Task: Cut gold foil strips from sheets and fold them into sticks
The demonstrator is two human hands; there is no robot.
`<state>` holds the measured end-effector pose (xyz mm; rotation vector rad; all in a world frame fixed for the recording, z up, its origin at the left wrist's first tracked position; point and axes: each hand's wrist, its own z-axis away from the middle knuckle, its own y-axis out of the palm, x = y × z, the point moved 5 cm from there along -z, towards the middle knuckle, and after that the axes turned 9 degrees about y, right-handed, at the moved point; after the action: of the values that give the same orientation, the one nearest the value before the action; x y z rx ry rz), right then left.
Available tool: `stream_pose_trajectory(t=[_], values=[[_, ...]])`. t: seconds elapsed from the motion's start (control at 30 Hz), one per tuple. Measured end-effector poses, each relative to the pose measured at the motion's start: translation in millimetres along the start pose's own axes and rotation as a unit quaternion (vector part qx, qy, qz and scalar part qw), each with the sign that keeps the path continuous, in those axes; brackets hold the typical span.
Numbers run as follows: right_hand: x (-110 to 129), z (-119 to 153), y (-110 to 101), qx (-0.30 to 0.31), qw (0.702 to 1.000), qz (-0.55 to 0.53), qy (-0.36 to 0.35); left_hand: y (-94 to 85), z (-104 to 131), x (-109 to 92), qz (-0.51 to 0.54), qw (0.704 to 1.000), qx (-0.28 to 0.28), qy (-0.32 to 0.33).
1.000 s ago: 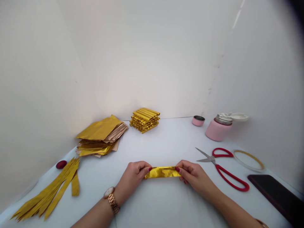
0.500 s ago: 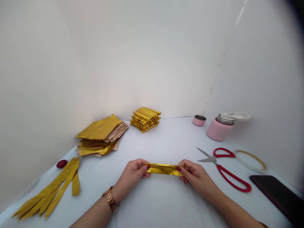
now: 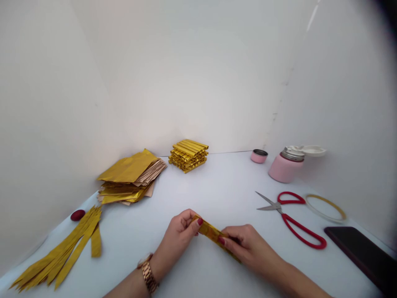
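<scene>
A strip of shiny gold paper (image 3: 211, 233) slants down to the right between my two hands, just above the white table. My left hand (image 3: 182, 229), with a rose-gold watch on its wrist, pinches the upper left end between thumb and fingers. Further along, my right hand (image 3: 243, 245) grips the strip between thumb and fingers, and the lower right end pokes out below it. Behind them, a stack of gold paper tubes (image 3: 188, 155) sits by the back wall. A pile of folded gold paper (image 3: 130, 176) lies to its left.
Several flat gold strips (image 3: 66, 248) lie at the left beside a dark red oval object (image 3: 77, 215). On the right are red-handled scissors (image 3: 302, 229) with blades apart, a roll of tape (image 3: 328, 203), a phone (image 3: 359, 252), an opened pink bottle (image 3: 285, 167) and a pink cup-shaped lid (image 3: 259, 156).
The gold strip has turned from level to slanting down rightward. My right hand has slid inward along it and lower, while my left hand still pinches its left end.
</scene>
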<state>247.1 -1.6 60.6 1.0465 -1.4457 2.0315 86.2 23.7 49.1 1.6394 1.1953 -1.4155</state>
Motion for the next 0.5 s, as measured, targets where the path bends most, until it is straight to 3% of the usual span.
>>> stream_pose_trajectory(t=[0.3, 0.5], values=[[-3.1, 5.2, 22.9, 0.098, 0.98, -0.17, 0.042, 15.8, 8.4, -11.9, 0.015, 1.0, 0.017, 0.001], [-4.5, 5.5, 34.8, 0.151, 0.951, -0.252, 0.092, 17.5, 10.3, -5.4, -0.017, 1.0, -0.016, -0.019]])
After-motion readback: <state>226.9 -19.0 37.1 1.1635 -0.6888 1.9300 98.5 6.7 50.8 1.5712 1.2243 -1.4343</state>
